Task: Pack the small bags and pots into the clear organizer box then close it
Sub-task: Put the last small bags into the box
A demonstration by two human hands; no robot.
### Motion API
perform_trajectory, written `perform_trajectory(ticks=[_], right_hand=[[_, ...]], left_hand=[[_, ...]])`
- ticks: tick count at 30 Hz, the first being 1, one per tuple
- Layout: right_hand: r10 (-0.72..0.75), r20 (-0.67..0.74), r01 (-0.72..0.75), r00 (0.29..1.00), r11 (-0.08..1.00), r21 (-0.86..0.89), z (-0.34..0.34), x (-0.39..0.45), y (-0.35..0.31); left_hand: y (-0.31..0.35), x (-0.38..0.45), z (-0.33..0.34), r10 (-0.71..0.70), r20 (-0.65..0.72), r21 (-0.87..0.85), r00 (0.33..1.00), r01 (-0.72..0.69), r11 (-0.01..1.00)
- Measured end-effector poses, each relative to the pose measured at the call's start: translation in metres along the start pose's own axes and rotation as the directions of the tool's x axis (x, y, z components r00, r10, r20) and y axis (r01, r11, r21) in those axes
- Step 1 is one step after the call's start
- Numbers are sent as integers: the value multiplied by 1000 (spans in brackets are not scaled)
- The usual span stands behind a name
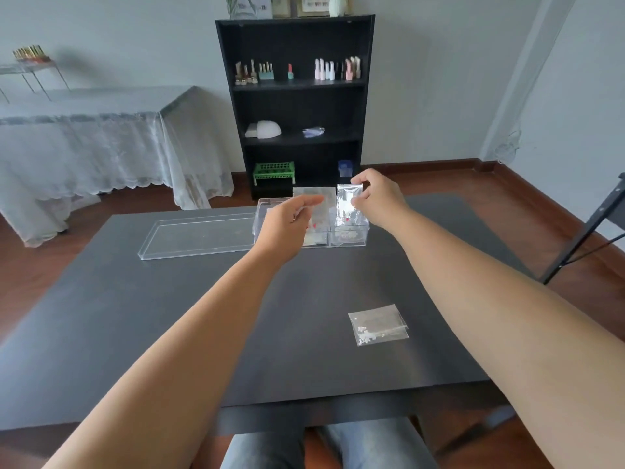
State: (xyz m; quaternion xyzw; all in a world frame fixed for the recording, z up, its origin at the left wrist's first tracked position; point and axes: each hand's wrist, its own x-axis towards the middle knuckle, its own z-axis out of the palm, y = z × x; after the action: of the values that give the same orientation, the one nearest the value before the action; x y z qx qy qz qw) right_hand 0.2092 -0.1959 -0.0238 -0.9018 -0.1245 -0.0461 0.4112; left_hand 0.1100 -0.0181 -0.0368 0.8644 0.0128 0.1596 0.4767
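Your right hand (375, 198) pinches a bag (348, 206) upright, slotting it into the organizer box (348, 236); left hand (287, 225) pinches a second bag (313, 198); lid (199, 236) aside.

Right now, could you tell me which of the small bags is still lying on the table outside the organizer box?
The flat clear bag of pale beads, alone near the table's front right. The other two bags stand upright in the organizer box by the hands.
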Motion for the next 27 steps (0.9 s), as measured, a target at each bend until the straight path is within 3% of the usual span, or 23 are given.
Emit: perform_trajectory(ticks=[3,9,13,17,20,24,27], right_hand=[[-22,140,40,990,992,-123,6,6,-1],[-62,51,71,997,978,-196,11,9,12],[-22,-64,18,998,998,-56,4,7,22],[73,-53,-68,996,993,96,-4,3,27],[60,-43,-56,997,994,92,-6,0,31],[-100,14,101,995,979,-178,1,-1,31],[-70,89,101,994,906,-412,3,-2,25]], left_hand=[[-1,9,5,-9,-25,9,1000,9,1000],[5,30,19,-1,-111,12,994,2,1000],[8,44,30,-5,-46,50,999,7,999],[11,52,39,19,104,204,994,-40,978],[11,56,41,-9,187,272,982,-43,961],[17,60,43,-36,256,379,966,-66,923],[21,62,44,-27,222,417,975,-69,906]])
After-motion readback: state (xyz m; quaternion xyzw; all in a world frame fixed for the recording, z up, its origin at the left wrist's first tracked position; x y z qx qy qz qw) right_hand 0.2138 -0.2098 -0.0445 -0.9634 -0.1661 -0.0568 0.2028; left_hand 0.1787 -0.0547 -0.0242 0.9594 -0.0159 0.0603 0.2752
